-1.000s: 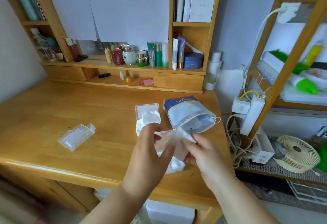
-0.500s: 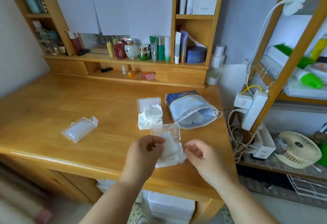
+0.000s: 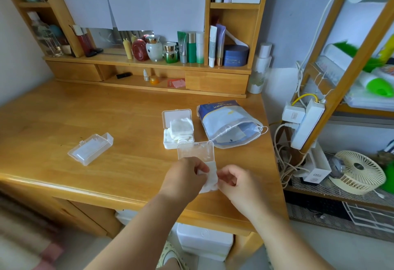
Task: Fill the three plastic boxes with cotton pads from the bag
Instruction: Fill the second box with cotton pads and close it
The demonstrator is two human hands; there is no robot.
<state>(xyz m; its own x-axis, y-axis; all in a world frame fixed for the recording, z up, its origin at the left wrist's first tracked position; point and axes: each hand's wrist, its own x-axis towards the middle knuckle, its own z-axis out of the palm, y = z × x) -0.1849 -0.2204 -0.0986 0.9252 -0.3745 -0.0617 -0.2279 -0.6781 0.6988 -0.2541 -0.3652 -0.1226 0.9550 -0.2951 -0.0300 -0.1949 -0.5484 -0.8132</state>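
Observation:
A clear plastic box (image 3: 195, 150) stands on the desk near its front edge with the lid raised. White cotton pads (image 3: 210, 177) are stacked in it. My left hand (image 3: 183, 177) curls over the left side of the stack and grips it. My right hand (image 3: 234, 181) has curled fingers that pinch the stack's right edge. Behind it, a second open box (image 3: 176, 116) holds a loose heap of pads. A third box (image 3: 90, 149) lies shut at the left. The blue-and-white bag (image 3: 228, 124) lies open at the right, its mouth toward me.
The wooden desk (image 3: 106, 109) has a shelf unit at the back crowded with cosmetic bottles and jars (image 3: 170, 50). A white bottle (image 3: 259, 69) stands at the desk's right rear corner. A rack with a power strip (image 3: 304, 124), cables and a small fan (image 3: 358, 171) stands right of the desk.
A second ago both hands held pads above the box. They lowered the pads into it and now close in on the stack from both sides.

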